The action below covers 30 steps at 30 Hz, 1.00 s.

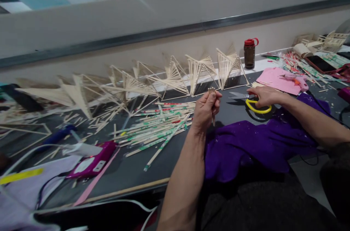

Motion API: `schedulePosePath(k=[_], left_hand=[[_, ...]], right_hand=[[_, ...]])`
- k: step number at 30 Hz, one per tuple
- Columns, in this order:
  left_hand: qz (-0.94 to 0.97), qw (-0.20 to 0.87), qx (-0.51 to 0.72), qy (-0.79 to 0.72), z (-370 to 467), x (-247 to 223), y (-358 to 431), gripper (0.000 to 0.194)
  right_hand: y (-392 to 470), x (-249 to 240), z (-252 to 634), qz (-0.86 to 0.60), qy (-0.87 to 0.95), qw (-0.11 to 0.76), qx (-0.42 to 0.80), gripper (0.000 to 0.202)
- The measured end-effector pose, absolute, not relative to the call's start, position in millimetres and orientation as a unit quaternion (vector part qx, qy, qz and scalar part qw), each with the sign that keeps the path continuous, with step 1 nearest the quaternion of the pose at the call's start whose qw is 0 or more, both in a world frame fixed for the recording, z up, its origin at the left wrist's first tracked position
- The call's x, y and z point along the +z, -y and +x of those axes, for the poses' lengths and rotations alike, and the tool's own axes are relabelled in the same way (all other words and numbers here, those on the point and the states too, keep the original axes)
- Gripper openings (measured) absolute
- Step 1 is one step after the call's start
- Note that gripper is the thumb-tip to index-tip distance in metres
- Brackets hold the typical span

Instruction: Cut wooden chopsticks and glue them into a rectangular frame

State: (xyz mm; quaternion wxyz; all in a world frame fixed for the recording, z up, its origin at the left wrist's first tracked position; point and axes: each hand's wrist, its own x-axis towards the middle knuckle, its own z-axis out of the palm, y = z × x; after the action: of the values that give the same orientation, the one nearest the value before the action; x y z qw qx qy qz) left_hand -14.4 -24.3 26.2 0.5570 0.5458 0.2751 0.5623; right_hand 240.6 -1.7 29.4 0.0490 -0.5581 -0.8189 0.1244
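My left hand (206, 110) is closed in a fist around a small bundle of thin wooden sticks (212, 90); their ends poke out above and below the fingers. To its right, my right hand (266, 96) grips a pair of scissors (258, 110) with yellow handles, the fingers over the handle loops. The scissor blades point left towards my left hand, slightly parted, just over the dark table. A few bare sticks (256, 84) show behind my right fingers. Below both hands lies a crumpled purple cloth (246, 143).
Stick frameworks (202, 69) line the wall. Paper-wrapped chopsticks (161, 125) lie left of my left hand. A magenta power strip (94, 163) and a blue glue gun (58, 136) are further left. At right stand a bottle (249, 56) and a pink cloth (276, 78) under a pink glue gun (296, 81).
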Motion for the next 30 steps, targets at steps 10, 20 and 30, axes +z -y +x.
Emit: schedulePosePath(k=[10, 20, 30], left_hand=[[0.564, 0.572, 0.494, -0.333, -13, 26, 29, 0.044], [0.572, 0.559, 0.483, -0.356, -12, 27, 33, 0.044], [0.601, 0.562, 0.439, -0.362, -13, 29, 40, 0.05]], right_hand=[[34, 54, 228, -0.368, 0.856, 0.282, 0.229, 0.076], [39, 54, 224, -0.37, 0.883, 0.261, 0.124, 0.073], [41, 54, 221, -0.349, 0.892, 0.253, 0.139, 0.07]])
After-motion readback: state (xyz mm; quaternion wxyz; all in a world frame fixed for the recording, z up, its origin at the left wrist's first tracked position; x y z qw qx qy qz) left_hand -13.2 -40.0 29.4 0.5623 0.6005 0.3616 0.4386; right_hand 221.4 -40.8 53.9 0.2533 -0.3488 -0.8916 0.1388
